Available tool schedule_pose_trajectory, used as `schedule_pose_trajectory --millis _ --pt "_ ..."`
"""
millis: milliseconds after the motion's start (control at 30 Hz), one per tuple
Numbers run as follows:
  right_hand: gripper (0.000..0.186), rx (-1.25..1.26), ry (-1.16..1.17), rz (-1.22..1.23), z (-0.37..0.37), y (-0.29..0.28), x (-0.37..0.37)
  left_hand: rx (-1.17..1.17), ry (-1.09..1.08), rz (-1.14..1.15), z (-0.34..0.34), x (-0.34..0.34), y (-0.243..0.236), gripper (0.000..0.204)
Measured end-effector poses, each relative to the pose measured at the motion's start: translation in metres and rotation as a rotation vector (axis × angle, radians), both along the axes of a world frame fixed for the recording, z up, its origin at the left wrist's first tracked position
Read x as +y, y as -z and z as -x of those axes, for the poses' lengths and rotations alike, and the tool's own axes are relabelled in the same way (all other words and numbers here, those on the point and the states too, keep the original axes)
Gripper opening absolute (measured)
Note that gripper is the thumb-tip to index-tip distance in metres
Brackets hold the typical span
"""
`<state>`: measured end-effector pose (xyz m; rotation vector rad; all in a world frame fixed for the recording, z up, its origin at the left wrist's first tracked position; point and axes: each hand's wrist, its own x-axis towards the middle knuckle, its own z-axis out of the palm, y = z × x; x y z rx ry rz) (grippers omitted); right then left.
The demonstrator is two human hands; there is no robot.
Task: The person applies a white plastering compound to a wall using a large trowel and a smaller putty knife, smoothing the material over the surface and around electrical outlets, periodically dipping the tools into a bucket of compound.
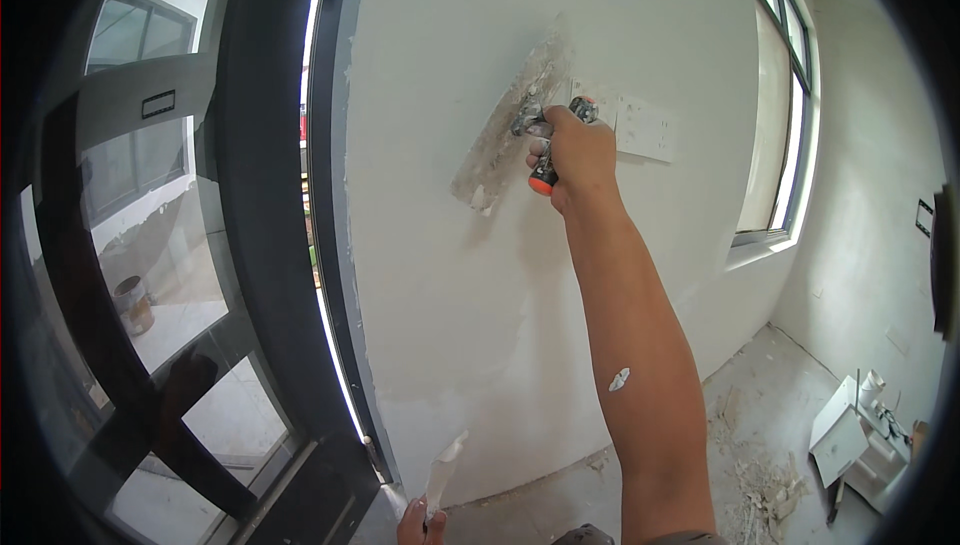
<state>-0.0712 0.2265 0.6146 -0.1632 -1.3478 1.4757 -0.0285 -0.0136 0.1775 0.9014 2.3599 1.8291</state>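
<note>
My right hand (580, 150) is wrapped round the black and orange handle of a finishing trowel (505, 130). Its long blade, smeared with plaster, lies tilted against the pale wall (450, 285). Just right of that hand, a white rectangular cover plate (645, 130) is on the wall, partly hidden behind my fingers. Low in the picture, my left hand (421, 525) closes on a putty knife (445, 465), held with its blade upward and coated in white plaster. A white blob of plaster sticks to my right forearm.
A dark-framed glass door (265, 195) stands at the left, and a bucket (132, 305) shows through its glass. To the right is a window (775, 135). Plaster scraps (765, 490) litter the floor near a white boxy object (850, 435) with items on it.
</note>
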Motion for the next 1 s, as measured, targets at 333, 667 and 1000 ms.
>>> schedule_pose_trajectory --millis 333,667,1000 --pt "0.016 -0.082 -0.054 -0.263 0.007 -0.001 -0.046 -0.09 0.089 -0.019 0.005 0.001 -0.012 0.041" --pt "0.028 -0.105 0.299 -0.425 -0.01 0.026 0.041 -0.031 0.078 0.011 0.002 0.004 0.011 0.038" --pt "0.025 -0.243 0.248 -0.578 0.007 0.034 0.027 -0.069 0.104 -0.09 0.01 0.015 0.015 0.031"
